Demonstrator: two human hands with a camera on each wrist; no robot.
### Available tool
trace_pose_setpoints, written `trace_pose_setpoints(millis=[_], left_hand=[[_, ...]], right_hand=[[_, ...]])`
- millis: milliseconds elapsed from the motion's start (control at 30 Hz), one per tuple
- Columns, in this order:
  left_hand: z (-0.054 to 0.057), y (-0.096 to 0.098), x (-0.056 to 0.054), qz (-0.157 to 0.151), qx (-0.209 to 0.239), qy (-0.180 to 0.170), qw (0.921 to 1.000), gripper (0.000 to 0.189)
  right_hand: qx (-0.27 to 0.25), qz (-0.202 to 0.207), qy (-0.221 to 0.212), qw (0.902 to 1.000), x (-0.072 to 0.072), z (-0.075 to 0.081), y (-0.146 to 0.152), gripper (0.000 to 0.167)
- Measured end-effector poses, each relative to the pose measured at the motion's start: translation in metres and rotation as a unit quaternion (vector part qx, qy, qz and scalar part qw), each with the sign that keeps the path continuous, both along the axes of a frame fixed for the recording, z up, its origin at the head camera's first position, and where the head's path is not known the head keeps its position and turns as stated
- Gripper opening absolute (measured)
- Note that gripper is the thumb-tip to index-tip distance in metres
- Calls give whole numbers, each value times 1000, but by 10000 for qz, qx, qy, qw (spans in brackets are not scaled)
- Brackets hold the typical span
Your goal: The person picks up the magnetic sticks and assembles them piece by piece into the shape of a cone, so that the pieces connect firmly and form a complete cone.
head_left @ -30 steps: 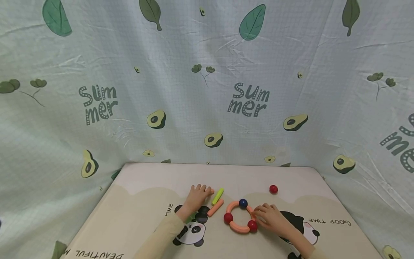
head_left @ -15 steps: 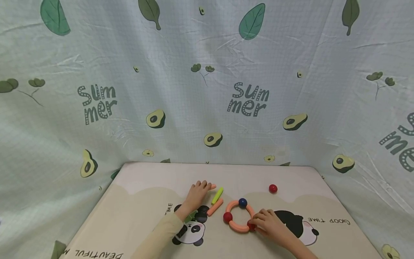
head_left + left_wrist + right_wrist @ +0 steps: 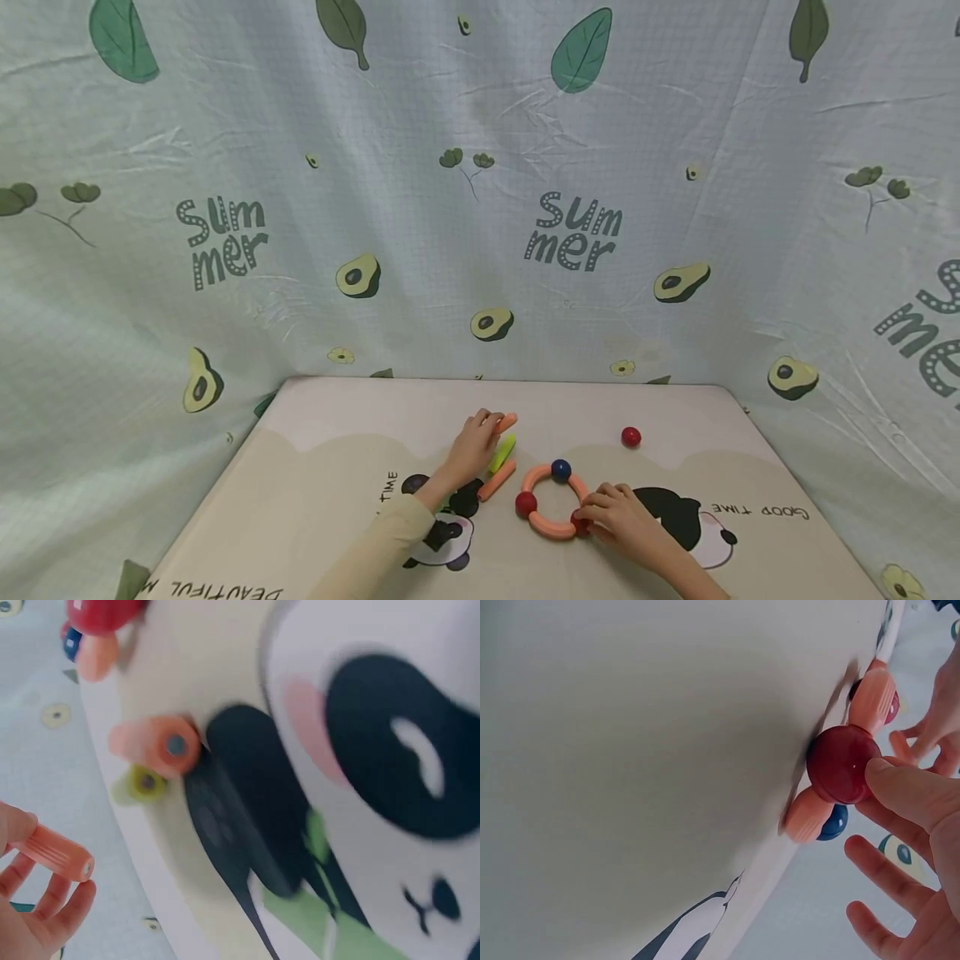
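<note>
My left hand (image 3: 471, 447) pinches a straight orange magnetic rod (image 3: 58, 853) between thumb and fingers, raised off the table; a metal tip shows at its end. Just below it lie a lime-green rod (image 3: 502, 456) and another orange rod (image 3: 497, 481). On the right, a ring of curved orange rods (image 3: 552, 528) joined by balls lies flat. It includes a blue ball (image 3: 561, 471) at the top and a red ball (image 3: 526, 504) on the left. My right hand (image 3: 626, 521) pinches the ring's lower-right red ball (image 3: 843, 763) between thumb and index finger, other fingers spread.
A loose red ball (image 3: 631, 437) sits farther back on the right. The table cover (image 3: 300, 483) carries printed pandas and lettering. Behind the table's back edge hangs a pale curtain (image 3: 420, 233) with leaf and avocado prints.
My left hand has lifted the orange rod and moved it right and away, above the lime-green rod. My right hand has shifted down from the ring's right side onto the lower-right red ball.
</note>
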State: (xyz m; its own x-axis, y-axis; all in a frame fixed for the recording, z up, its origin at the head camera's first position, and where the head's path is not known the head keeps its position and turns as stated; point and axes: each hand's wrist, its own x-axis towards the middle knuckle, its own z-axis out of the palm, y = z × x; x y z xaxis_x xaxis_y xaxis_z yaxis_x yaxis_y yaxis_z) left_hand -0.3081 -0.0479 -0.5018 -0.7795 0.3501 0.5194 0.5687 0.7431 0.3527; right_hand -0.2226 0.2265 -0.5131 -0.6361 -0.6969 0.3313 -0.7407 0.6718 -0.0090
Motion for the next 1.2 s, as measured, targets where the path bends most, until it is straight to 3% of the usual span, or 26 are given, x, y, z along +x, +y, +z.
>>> trace_pose_setpoints(millis=[200, 333, 467, 567, 667, 800, 900, 1000, 1100, 1200], left_hand=[[6, 13, 2, -363, 903, -306, 9948, 27], [9, 20, 4, -911, 1625, -586, 9807, 27], [9, 26, 6, -1341, 2041, -1004, 9645, 28], [11, 30, 10, -1369, 2259, -1479, 9531, 28], [23, 34, 20, -1360, 2477, -1891, 9404, 28], [34, 40, 28, -1426, 2638, -2107, 9304, 26], [26, 46, 22, -1376, 2629, -2254, 9280, 27], [16, 53, 14, -1287, 2726, -2585, 9178, 29], [14, 58, 11, -1251, 2917, -2818, 9054, 29], [13, 64, 9, -1334, 3044, -2723, 9030, 28]], right_hand=[[111, -197, -381, 9990, 1, 5, -3, 20], [147, -269, -447, 9985, 1, 5, -4, 20], [115, -248, -311, 9991, 1, 4, -4, 20], [70, -203, -176, 9996, 1, 3, -4, 21], [38, -171, -106, 9998, 2, 2, -5, 21], [-17, -192, -147, 9997, 2, 2, -6, 20], [-80, -231, -199, 9995, 3, 2, -6, 19], [-123, -251, -263, 9993, 4, 3, -5, 17], [-158, -223, -251, 9993, 4, 4, -5, 17], [-175, -171, -183, 9995, 3, 5, -6, 18]])
